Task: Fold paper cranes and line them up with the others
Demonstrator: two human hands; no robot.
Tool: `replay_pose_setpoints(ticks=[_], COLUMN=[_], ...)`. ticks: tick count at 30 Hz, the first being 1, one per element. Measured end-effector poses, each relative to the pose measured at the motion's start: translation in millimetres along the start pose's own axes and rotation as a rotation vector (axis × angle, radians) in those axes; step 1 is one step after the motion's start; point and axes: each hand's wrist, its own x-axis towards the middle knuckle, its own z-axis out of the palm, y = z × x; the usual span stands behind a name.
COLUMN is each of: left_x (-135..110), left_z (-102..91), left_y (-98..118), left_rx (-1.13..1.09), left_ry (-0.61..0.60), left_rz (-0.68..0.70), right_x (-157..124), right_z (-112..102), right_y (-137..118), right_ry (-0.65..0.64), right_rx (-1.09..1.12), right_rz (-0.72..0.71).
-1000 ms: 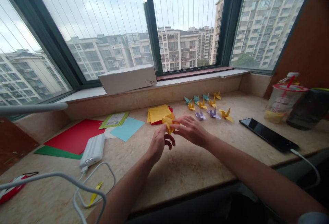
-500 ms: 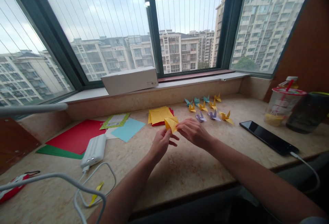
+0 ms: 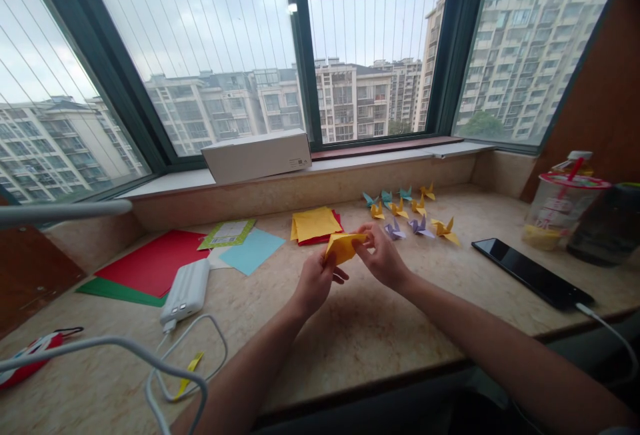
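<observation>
From the head camera, the left hand (image 3: pixel 314 282) and the right hand (image 3: pixel 386 263) both pinch a small folded piece of yellow paper (image 3: pixel 344 247). It is up in the air, just above the beige stone counter (image 3: pixel 350 335). The paper looks very light and thin. It would bend or tear easily, so soft pinches at its edges and folds seem best. Behind it lie a stack of yellow square sheets (image 3: pixel 314 223) and little folded paper birds (image 3: pixel 411 214).
</observation>
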Motion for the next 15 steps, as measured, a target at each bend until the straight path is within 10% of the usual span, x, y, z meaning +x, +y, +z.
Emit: replay_pose_setpoints(ticks=[6, 15], left_x=[-2.0, -8.8], left_z=[1.6, 1.3], left_y=[-2.1, 5.2], left_rx=[0.112, 0.048], left_ry=[-0.048, -0.07], left_rz=[0.061, 0.063], right_x=[2.2, -0.8], right_z=[3.4, 0.0], right_y=[0.8, 1.6], right_ry=[-0.029, 0.015], right_rx=[0.348, 0.205], right_rz=[0.09, 0.041])
